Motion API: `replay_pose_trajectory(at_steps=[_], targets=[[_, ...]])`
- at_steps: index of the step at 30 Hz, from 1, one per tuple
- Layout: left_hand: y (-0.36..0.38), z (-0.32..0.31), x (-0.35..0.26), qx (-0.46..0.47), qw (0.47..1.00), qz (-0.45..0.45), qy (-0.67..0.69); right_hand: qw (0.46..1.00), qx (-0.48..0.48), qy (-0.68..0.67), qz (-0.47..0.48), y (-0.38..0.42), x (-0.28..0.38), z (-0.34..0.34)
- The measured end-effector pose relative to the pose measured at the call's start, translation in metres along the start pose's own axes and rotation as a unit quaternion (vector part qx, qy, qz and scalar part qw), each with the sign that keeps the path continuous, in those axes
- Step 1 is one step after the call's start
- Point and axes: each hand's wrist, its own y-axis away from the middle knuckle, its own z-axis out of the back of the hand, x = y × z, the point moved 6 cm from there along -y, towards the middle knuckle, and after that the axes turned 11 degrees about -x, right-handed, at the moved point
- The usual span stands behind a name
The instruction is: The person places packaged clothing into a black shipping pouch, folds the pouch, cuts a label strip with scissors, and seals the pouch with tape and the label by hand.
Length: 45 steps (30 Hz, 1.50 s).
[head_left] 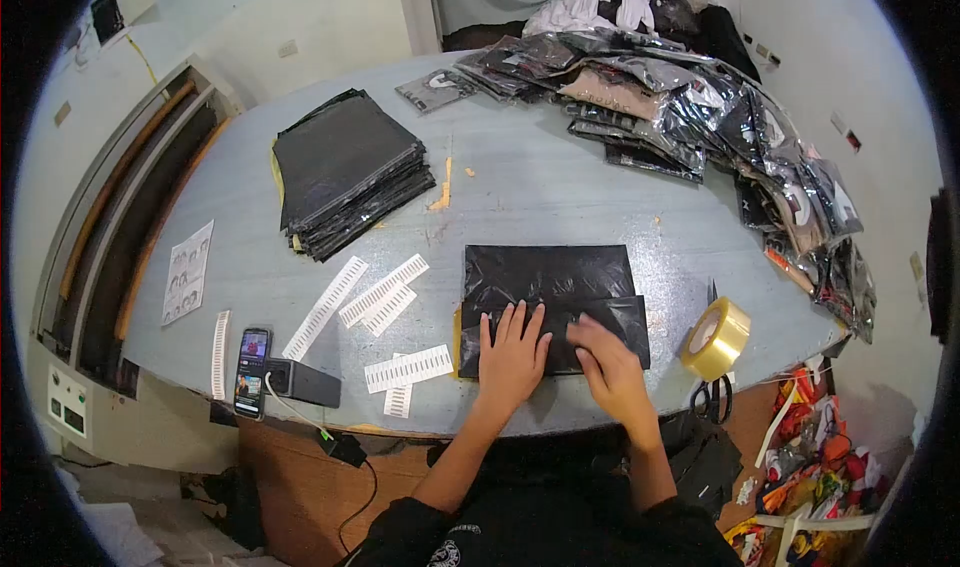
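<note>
A black plastic bag (550, 269) lies flat at the front of the table, its near part folded over into a flap. My left hand (512, 362) rests flat on this flap, fingers stretched out and spread. On the right half of the flap is my right hand (612, 367), its fingers slightly bent and blurred, the thumb apart from them. I see nothing held in either hand. To the right of the bag stands a roll of clear yellowish tape (716, 339), with black-handled scissors (711, 400) beside and partly behind it.
A stack of black plastic bags (350, 172) sits at the back left. Clear-wrapped packed garments (690, 102) pile along the far right edge. Printed label strips (325, 307), a phone (252, 372), a dark box with a cable (305, 383) and a printed sheet (188, 272) lie to the left.
</note>
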Motion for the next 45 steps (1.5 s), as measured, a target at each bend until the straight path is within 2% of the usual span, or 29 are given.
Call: replay_pose_trajectory(at_steps=[2,3,5,8,17,24,28,30,31,34,35,37,38,39,40,41,43,44,45], targets=[[-0.001,-0.001,0.000,-0.020,1.000,0.003,-0.017,0.986,-0.004,0.149,0.069,-0.015,-0.010,-0.008],[0.000,-0.002,0.002,-0.021,1.000,0.004,-0.018,0.986,-0.004,0.149,0.070,-0.014,-0.017,-0.012],[0.002,-0.005,0.005,-0.019,1.000,0.015,-0.012,0.970,0.056,0.232,0.048,-0.007,-0.037,-0.022],[0.003,0.000,0.005,-0.022,1.000,0.017,-0.015,0.952,0.071,0.294,0.042,-0.004,-0.042,-0.018],[0.004,0.005,0.017,-0.011,0.998,0.058,0.018,0.954,0.044,0.292,-0.057,0.003,-0.071,0.002],[0.011,0.012,0.033,-0.007,0.995,0.094,-0.017,0.945,0.020,0.296,-0.140,0.011,-0.091,0.017],[0.011,0.008,0.041,0.004,0.991,0.128,-0.043,0.934,-0.031,0.328,-0.139,0.017,-0.093,0.021],[0.011,0.007,0.047,0.015,0.987,0.156,-0.027,0.930,-0.089,0.343,-0.101,0.019,-0.084,0.026],[0.011,0.009,0.049,0.014,0.987,0.158,-0.026,0.930,-0.088,0.344,-0.099,0.020,-0.077,0.028],[0.010,0.016,0.055,0.022,0.980,0.193,0.035,0.967,-0.120,0.224,0.023,0.026,-0.016,0.043],[0.009,0.026,0.051,-0.006,0.983,0.183,0.029,0.965,-0.125,0.230,0.020,0.037,-0.008,0.051],[0.006,0.039,0.043,-0.030,0.986,0.159,0.037,0.961,-0.212,0.157,0.088,0.063,0.010,0.075],[0.006,0.047,0.041,-0.066,0.985,0.159,0.023,0.956,-0.222,0.173,0.084,0.073,0.009,0.084],[0.006,0.053,0.034,-0.100,0.982,0.160,0.010,0.930,-0.323,0.165,0.058,0.087,0.006,0.105],[0.005,0.054,0.021,-0.096,0.984,0.148,0.027,0.894,-0.420,0.155,0.034,0.099,0.007,0.125],[0.005,0.058,0.010,-0.111,0.981,0.142,0.067,0.866,-0.476,0.145,-0.043,0.103,0.003,0.140],[0.005,0.058,-0.010,-0.125,0.976,0.131,0.120,0.857,-0.435,0.201,-0.188,0.104,-0.009,0.162],[0.006,0.054,-0.023,-0.108,0.979,0.105,0.135,0.852,-0.442,0.209,-0.188,0.109,-0.011,0.170],[0.008,0.050,-0.037,-0.092,0.981,0.081,0.148,0.867,-0.372,0.244,-0.226,0.112,-0.023,0.169]])
